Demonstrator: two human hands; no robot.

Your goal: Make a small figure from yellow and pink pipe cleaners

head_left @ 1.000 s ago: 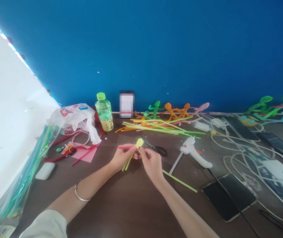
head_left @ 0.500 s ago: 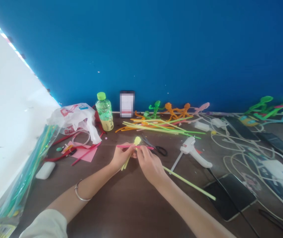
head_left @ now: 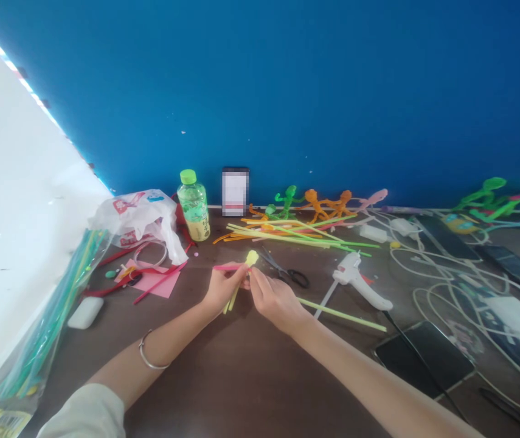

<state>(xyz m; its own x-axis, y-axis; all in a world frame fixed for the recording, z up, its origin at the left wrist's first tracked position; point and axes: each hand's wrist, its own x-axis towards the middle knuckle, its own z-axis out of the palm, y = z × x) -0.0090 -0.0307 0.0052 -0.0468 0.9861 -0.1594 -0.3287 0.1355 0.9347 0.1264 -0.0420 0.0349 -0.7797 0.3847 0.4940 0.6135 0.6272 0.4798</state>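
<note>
My left hand pinches a pale yellow pipe-cleaner figure with a round, coiled head; two yellow strands hang below the fingers. A short pink pipe cleaner also lies in that grip, its end poking out to the left. Close against it, my right hand has its thumb and fingers pressed together at the figure's neck. What lies between those fingertips is hidden. From behind the right hand a long pale yellow pipe cleaner sticks out to the right. Just beyond the hands lie black-handled scissors.
A white glue gun lies to the right, by a black tablet-like slab and tangled white cables. Behind are loose pipe cleaners, finished figures, a phone and a bottle. Bagged pipe cleaners lie left.
My right hand has turned slightly at the neck, and the pink pipe cleaner's right end no longer shows past it. The long yellow strand's far end has risen and shifted left.
</note>
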